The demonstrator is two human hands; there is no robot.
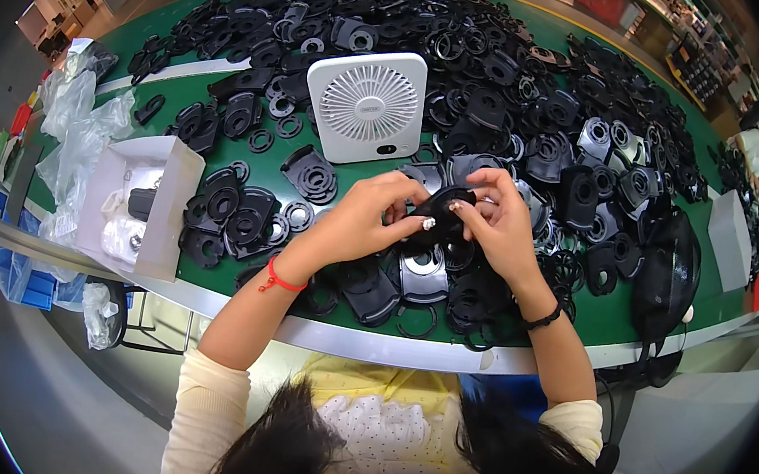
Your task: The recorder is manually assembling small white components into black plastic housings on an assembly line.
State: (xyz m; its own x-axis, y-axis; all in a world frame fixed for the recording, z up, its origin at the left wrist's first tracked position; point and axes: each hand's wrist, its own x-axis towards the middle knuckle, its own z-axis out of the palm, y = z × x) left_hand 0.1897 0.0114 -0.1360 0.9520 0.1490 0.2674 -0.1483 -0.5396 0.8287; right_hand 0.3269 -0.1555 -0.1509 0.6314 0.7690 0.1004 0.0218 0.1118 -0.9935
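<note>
Both my hands hold one small black plastic part (443,208) above the green table (185,64), just in front of me. My left hand (365,217) grips its left side with thumb and fingers; a red string is tied round that wrist. My right hand (495,220) pinches its right side from above; a black band sits on that wrist. Below the hands lie several flat black plastic plates and rings (421,278).
A white square desk fan (366,104) stands behind my hands. An open white box (138,202) with small parts sits at the left, clear plastic bags (81,127) beyond it. Black parts (509,56) cover the far table. A black bag (667,272) lies at right.
</note>
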